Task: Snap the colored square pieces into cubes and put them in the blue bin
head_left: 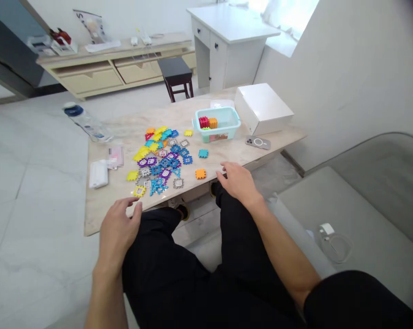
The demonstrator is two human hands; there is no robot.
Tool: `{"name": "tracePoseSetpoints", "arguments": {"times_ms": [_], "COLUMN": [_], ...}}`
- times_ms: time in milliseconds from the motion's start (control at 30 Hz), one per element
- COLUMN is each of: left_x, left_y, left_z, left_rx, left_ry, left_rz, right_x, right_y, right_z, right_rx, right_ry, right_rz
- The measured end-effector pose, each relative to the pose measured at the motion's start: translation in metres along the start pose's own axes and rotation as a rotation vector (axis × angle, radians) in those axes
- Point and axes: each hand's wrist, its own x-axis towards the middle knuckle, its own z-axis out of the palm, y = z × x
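Note:
Several flat plastic puzzle tiles (161,157) in yellow, blue, purple, grey and orange lie scattered on a low marble table (120,208). A light blue tub (217,124) behind them holds a red and an orange block. My left hand (116,230) rests by my left knee at the table's near edge, fingers loosely apart, holding nothing. A yellow tile (139,191) lies just beyond it. My right hand (237,181) lies over my right knee at the table edge, fingers relaxed and empty. An orange tile (200,173) sits just left of it.
A white box (262,108) and a phone (258,142) lie at the table's right end. A water bottle (86,121) lies at the far left, a white pack (98,174) and a small card (115,156) nearer. A dark stool (176,75), low cabinet and white desk stand behind. I sit on a grey sofa (346,205).

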Motion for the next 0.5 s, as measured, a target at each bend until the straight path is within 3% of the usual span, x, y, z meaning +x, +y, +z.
{"name": "tracePoseSetpoints", "arguments": {"times_ms": [100, 167, 300, 500], "left_x": [-0.031, -0.042, -0.050, -0.065], "left_y": [-0.006, 0.000, 0.023, 0.070], "left_z": [-0.003, -0.002, 0.002, 0.003], "left_rx": [-0.007, -0.054, -0.159, -0.130], "left_ry": [-0.085, -0.054, 0.031, 0.070], "left_rz": [-0.079, -0.044, -0.014, 0.047], "right_x": [-0.038, -0.048, -0.045, -0.041], "right_y": [0.005, 0.004, -0.008, -0.032], "right_z": [0.012, 0.021, 0.030, 0.033], "right_rx": [0.143, 0.232, 0.268, 0.232], "right_ry": [0.079, 0.135, 0.140, 0.143], "right_rz": [0.007, -0.042, -0.088, -0.176]}}
